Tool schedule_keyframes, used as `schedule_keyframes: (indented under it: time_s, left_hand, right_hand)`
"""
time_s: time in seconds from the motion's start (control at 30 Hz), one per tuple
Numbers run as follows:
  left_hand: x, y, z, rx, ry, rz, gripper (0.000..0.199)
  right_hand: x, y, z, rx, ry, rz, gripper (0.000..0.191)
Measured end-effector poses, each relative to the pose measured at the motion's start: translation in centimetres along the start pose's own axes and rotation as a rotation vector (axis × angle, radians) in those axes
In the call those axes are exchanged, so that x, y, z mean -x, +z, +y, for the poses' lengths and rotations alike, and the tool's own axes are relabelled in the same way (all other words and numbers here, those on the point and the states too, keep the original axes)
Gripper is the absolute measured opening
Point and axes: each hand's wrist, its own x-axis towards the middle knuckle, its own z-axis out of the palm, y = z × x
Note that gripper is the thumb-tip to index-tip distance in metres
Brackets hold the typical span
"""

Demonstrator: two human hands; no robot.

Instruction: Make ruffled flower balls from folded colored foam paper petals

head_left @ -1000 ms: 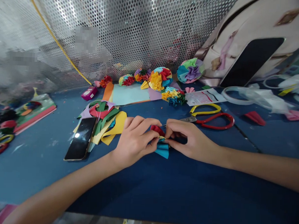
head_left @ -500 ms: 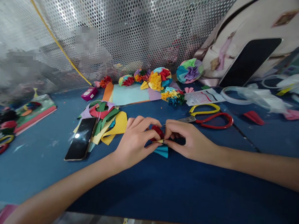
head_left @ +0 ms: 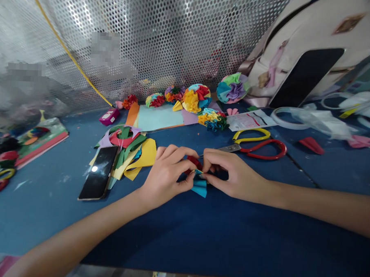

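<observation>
Over the middle of the blue table, my left hand [head_left: 168, 174] and my right hand [head_left: 229, 171] meet with their fingertips close together. Between them is a small piece of blue folded paper [head_left: 200, 189], its fanned end pointing down toward me. Both thumbs and forefingers pinch its upper end. A dark red piece [head_left: 192, 163] shows behind the left fingers, partly covered, so its full shape is hidden. Just beyond my right hand lie scissors [head_left: 262, 152] with one yellow and one red handle, blades pointing left toward my fingers.
Left of my hands lie a phone [head_left: 98, 173] and coloured paper scraps [head_left: 141, 157]. Ruffled paper flowers [head_left: 196, 98] line the back, by a perforated metal panel [head_left: 164, 39]. Back right, another phone [head_left: 307, 76] leans on a pale backpack [head_left: 324, 30]; a tape roll [head_left: 290, 118] lies near it.
The yellowish edge at my fingertips no longer shows; blue paper is now seen there. My left thumb has shifted slightly, and both hands otherwise stay in place.
</observation>
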Motion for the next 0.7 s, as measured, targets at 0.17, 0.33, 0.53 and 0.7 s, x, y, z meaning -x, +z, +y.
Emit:
schedule_keyframes:
  time_s: [0.17, 0.33, 0.53, 0.7]
  left_hand:
    - [0.01, -0.11, 0.02, 0.048, -0.032, -0.054, 0.015]
    - [0.12, -0.38, -0.13, 0.014, -0.022, -0.018, 0.013]
    - [0.32, -0.21, -0.21, 0.008, -0.008, -0.001, 0.014]
    - [0.41, -0.22, -0.23, 0.008, 0.013, 0.017, 0.013]
  right_hand:
    - [0.0, -0.01, -0.01, 0.019, -0.005, -0.009, 0.017]
    - [0.02, -0.01, -0.03, 0.016, -0.002, 0.007, 0.015]
    - [-0.01, -0.15, -0.06, 0.063, -0.006, 0.014, 0.014]
    - [-0.24, -0.6, -0.27, 0.157, -0.046, -0.007, 0.013]
